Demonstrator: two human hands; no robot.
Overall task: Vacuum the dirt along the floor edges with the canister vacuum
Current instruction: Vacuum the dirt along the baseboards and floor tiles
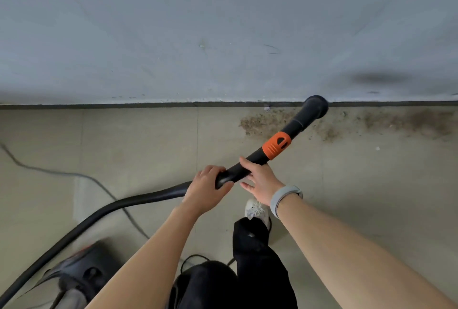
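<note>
At the wall's foot, the nozzle sits in the floor edge, amid the dirt strewn either side. Left hand clamps its fingers round the wand near the hose, likely to steer. Right hand lies against the wand, fingers straight and spread, seemingly steadying. Canister sits low left, behind the person.

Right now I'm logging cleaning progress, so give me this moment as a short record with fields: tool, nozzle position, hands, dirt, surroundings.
tool: black vacuum wand with orange collar, joined to a black ribbed hose
nozzle position: round black nozzle at the dark strip where wall meets floor, within the dirt
left hand: grips the wand's rear end
right hand: fingers straight, resting against the wand
dirt: brown dirt band along the edge, both sides of the nozzle
surroundings: dark canister vacuum at lower left, blurred
</note>
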